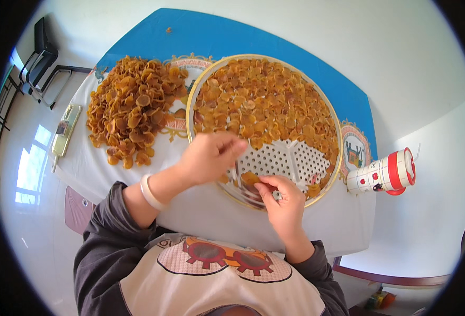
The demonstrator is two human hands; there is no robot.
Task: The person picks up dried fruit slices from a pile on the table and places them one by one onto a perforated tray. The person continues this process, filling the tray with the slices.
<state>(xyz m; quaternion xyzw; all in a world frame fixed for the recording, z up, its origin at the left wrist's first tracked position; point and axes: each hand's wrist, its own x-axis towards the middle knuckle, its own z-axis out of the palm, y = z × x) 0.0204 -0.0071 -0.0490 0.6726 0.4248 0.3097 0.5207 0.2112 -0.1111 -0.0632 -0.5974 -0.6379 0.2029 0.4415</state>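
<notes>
A round white perforated tray with a yellowish rim lies before me. Thin amber-brown dried slices cover its far part in a crowded layer, while holes show through near the front. Between the thumb and fingertips of my right hand is one dried slice, held over the near edge of the tray. My left hand, a pale bangle on its wrist, hovers over the tray's left front with fingers curled; motion blur hides whether anything is in them. Left of the tray rises a heap of similar slices.
A white and blue patterned cloth covers the table. On the right lies a white and red lidded cup with a straw. A green-gold object sits at the left table edge. One small piece rests far back; a black chair stands beyond.
</notes>
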